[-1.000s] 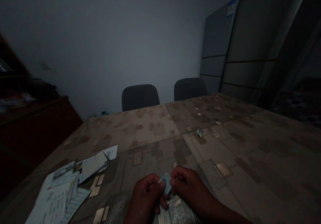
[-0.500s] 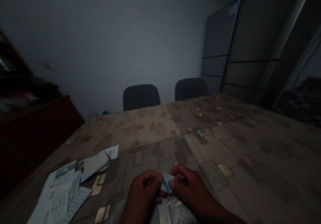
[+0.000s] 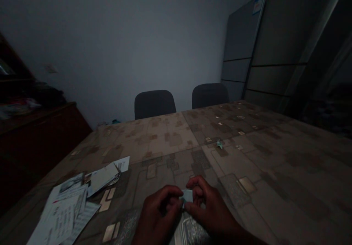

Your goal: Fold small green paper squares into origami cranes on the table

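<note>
A small piece of folded pale blue-green paper (image 3: 187,195) is held between my two hands, just above the near part of the table. My left hand (image 3: 162,210) pinches its left edge with thumb and finger. On the other side, my right hand (image 3: 207,204) grips it with the thumb in front and the fingers behind. The fingers cover much of the paper, so its full shape is hidden. Farther off, a small folded paper figure (image 3: 219,144) in light green stands on the table, beyond my right hand.
A patterned cloth covers the table (image 3: 165,138). Printed sheets (image 3: 62,212) and a stack of cards or papers (image 3: 103,179) lie at the left. Two dark chairs (image 3: 154,104) (image 3: 210,95) stand along the far edge. A wooden cabinet (image 3: 41,135) is at the left.
The folded paper has turned between my fingers, its pointed lower corner no longer showing. My left thumb and finger have shifted on its left edge. The paper figure and sheets have stayed put.
</note>
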`<action>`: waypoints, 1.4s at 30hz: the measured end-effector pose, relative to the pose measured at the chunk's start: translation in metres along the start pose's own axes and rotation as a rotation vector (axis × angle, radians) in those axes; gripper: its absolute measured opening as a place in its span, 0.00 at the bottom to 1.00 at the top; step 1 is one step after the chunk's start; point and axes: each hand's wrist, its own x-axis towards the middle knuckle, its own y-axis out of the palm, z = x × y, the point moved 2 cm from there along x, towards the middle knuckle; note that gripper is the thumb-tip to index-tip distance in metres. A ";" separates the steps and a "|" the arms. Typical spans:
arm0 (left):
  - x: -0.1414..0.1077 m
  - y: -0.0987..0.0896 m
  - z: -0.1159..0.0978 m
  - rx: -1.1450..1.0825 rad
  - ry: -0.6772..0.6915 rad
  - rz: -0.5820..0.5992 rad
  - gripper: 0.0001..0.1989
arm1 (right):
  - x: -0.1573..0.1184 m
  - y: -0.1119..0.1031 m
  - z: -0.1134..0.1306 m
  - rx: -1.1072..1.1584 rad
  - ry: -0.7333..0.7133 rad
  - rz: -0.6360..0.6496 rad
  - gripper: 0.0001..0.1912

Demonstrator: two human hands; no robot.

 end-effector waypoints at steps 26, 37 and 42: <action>0.007 -0.005 -0.006 -0.084 -0.115 0.097 0.03 | 0.000 0.000 -0.004 0.079 -0.043 0.054 0.10; 0.004 -0.005 -0.010 -0.066 -0.101 0.073 0.05 | -0.002 0.000 -0.005 0.057 -0.083 0.077 0.12; 0.002 -0.005 -0.005 -0.027 -0.041 0.073 0.05 | -0.001 -0.001 -0.002 -0.014 -0.099 0.056 0.10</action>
